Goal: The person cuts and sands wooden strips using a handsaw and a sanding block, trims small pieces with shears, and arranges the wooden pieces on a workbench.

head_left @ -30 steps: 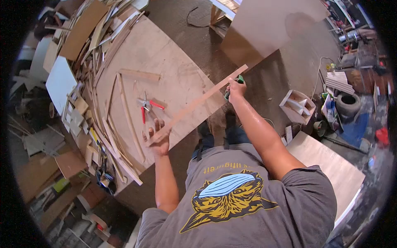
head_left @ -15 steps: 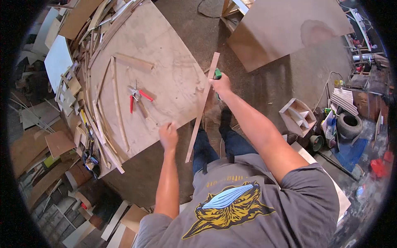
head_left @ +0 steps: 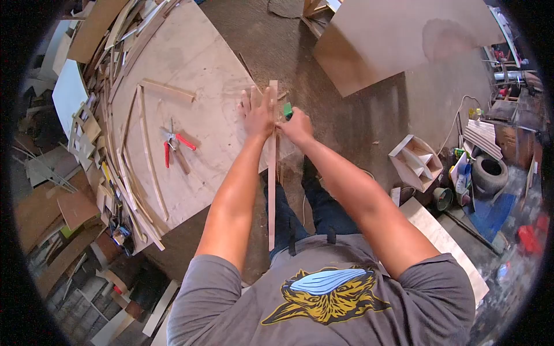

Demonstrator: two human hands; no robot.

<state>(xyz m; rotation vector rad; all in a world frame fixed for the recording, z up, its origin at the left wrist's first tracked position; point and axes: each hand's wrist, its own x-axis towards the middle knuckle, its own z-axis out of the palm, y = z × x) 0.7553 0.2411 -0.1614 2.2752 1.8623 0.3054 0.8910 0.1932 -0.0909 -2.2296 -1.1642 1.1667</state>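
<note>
My left hand point(head_left: 258, 117) lies with its fingers spread at the corner of the plywood-topped table point(head_left: 208, 132), its edge against a long thin wooden strip point(head_left: 272, 196). The strip runs from the table corner back toward my waist and sticks out past the edge. Just right of the strip, my right hand point(head_left: 297, 126) is closed around a green-handled tool point(head_left: 287, 111); its working end is hidden. Red-handled pliers point(head_left: 172, 142) rest opened on the tabletop, left of my hands.
Thin wooden strips point(head_left: 153, 155) lie on the table, with piled offcuts point(head_left: 115, 63) along its left side. A large board point(head_left: 398, 40) stands at the upper right. On the floor to the right are a wooden box point(head_left: 414, 162) and a tire point(head_left: 489, 173).
My left hand has moved up and right from near the table's front edge to the strip. The strip has swung more upright, and my right hand has shifted slightly left and down.
</note>
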